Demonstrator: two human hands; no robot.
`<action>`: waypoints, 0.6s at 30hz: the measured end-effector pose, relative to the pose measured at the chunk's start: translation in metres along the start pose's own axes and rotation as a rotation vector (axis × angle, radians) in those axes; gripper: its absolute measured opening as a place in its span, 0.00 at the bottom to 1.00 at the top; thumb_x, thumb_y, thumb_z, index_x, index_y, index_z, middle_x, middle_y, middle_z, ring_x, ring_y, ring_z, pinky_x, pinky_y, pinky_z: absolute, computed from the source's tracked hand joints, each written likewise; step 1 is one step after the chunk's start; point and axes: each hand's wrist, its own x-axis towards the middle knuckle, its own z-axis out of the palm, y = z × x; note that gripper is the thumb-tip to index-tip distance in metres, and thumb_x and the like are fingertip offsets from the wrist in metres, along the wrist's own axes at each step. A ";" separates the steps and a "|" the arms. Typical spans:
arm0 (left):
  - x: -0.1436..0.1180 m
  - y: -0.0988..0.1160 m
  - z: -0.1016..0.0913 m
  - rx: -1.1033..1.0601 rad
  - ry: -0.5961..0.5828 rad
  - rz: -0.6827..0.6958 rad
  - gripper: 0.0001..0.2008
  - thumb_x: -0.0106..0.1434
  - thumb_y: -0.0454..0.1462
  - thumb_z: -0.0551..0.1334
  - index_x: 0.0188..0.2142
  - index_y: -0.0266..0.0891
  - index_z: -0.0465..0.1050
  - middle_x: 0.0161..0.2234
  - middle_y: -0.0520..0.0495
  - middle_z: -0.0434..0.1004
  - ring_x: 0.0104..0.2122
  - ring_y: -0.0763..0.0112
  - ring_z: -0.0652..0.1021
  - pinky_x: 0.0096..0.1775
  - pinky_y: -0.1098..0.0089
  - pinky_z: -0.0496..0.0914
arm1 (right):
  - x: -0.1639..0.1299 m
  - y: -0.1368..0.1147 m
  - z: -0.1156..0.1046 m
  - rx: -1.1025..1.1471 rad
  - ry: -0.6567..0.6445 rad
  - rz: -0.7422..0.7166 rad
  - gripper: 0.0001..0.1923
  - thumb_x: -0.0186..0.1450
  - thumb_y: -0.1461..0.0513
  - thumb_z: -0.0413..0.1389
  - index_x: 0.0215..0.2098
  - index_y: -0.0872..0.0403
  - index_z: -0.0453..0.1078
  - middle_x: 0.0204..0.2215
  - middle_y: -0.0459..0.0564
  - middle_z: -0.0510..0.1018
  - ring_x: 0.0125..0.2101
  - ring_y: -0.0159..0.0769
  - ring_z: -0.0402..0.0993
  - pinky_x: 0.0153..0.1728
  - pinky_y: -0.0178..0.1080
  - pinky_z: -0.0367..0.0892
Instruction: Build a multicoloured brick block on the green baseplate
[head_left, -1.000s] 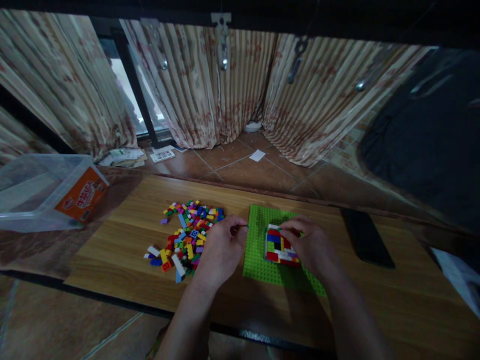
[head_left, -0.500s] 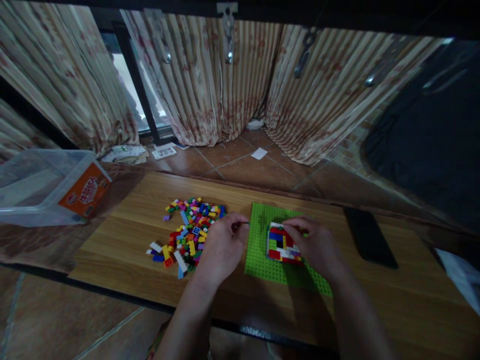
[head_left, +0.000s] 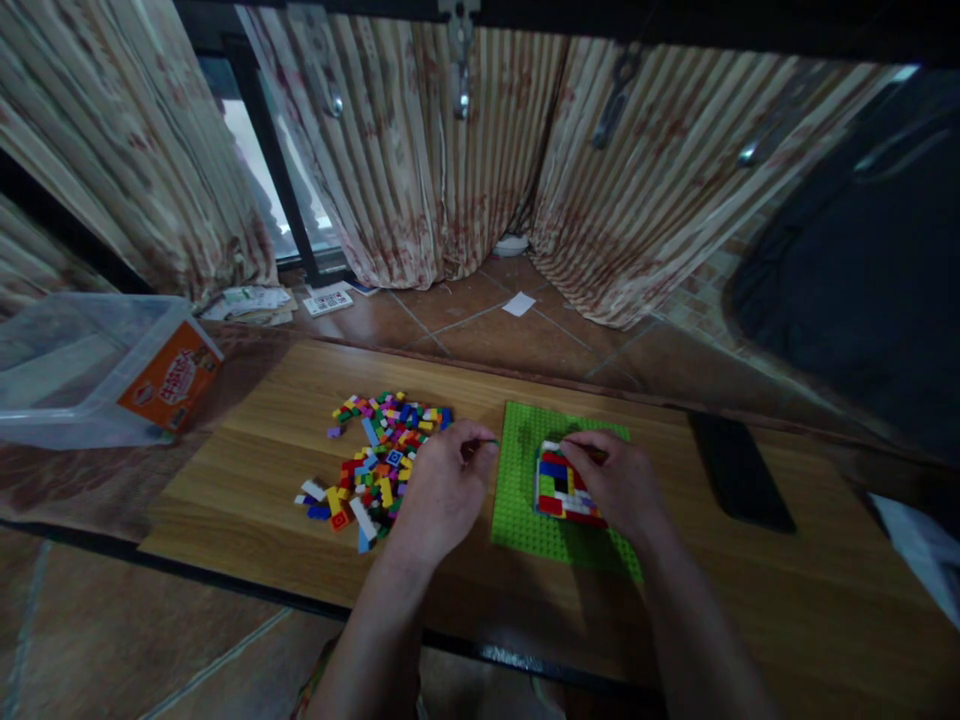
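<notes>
Little has shifted since a second ago: your right hand (head_left: 616, 487) still presses its fingers on the brick block (head_left: 564, 487) on the green baseplate (head_left: 520, 490), so push straight down while your left hand (head_left: 444, 492), pinching a small green piece, steadies the plate's edge.

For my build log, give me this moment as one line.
left hand: pinching a small green piece by the brick pile | right hand: on the brick block | base: green plate on table

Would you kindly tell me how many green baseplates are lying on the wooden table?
1: the green baseplate lies between the hands, right of the loose brick pile.
</notes>
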 end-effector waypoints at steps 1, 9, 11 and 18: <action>0.000 -0.001 0.000 0.003 0.002 0.000 0.08 0.62 0.35 0.58 0.36 0.38 0.76 0.28 0.50 0.78 0.29 0.70 0.76 0.32 0.72 0.66 | 0.000 0.000 0.000 0.010 -0.009 0.007 0.13 0.61 0.53 0.55 0.32 0.52 0.77 0.35 0.51 0.80 0.35 0.40 0.76 0.40 0.42 0.67; -0.001 -0.001 0.001 0.009 0.004 -0.014 0.09 0.62 0.35 0.58 0.37 0.38 0.76 0.29 0.49 0.78 0.29 0.70 0.76 0.33 0.71 0.66 | 0.001 0.004 0.004 0.057 -0.031 0.035 0.13 0.60 0.53 0.55 0.33 0.51 0.77 0.34 0.50 0.81 0.36 0.41 0.77 0.41 0.43 0.68; 0.000 -0.001 0.001 0.001 0.006 -0.008 0.09 0.61 0.35 0.58 0.37 0.38 0.76 0.29 0.49 0.78 0.29 0.70 0.76 0.33 0.71 0.67 | 0.002 0.004 0.004 0.076 -0.031 0.040 0.13 0.60 0.53 0.56 0.33 0.51 0.78 0.34 0.50 0.82 0.36 0.41 0.77 0.40 0.43 0.68; 0.000 -0.001 0.001 -0.028 0.009 -0.013 0.08 0.61 0.35 0.58 0.36 0.38 0.76 0.29 0.49 0.79 0.29 0.70 0.76 0.32 0.72 0.67 | 0.003 0.002 0.005 0.181 -0.042 0.120 0.12 0.58 0.53 0.59 0.32 0.52 0.78 0.31 0.49 0.82 0.33 0.40 0.78 0.37 0.42 0.70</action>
